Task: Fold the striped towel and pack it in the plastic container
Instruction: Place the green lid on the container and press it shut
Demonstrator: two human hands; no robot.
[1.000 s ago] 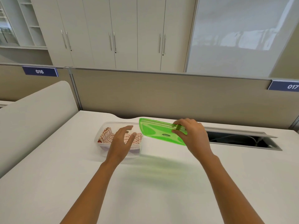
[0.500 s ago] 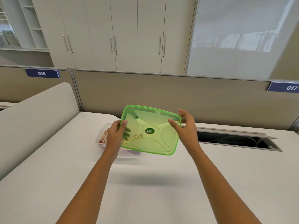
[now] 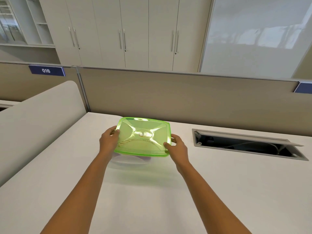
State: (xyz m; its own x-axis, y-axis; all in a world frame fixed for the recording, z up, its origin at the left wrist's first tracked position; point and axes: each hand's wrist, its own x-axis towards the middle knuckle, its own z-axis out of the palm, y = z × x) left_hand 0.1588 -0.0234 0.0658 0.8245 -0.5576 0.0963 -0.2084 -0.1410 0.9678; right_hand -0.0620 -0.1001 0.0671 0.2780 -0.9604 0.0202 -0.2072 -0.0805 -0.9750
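A translucent green lid [image 3: 143, 136] lies flat over the clear plastic container [image 3: 130, 160], whose front wall shows below the lid's near edge. The striped towel [image 3: 125, 142] is inside and shows only faintly as red lines through the lid. My left hand [image 3: 108, 141] grips the lid's left edge with the thumb on top. My right hand [image 3: 176, 146] grips the lid's right front corner. Whether the lid is pressed fully onto the rim I cannot tell.
The container sits on a white desk [image 3: 152, 200]. An open cable hatch [image 3: 244, 144] is cut into the desk to the right. A beige partition [image 3: 185, 98] runs along the back and a white rounded divider [image 3: 38, 119] stands on the left.
The lid went from my right hand alone, right of the container, to both hands, tilted upright. Now it lies level over the container, hiding the towel.
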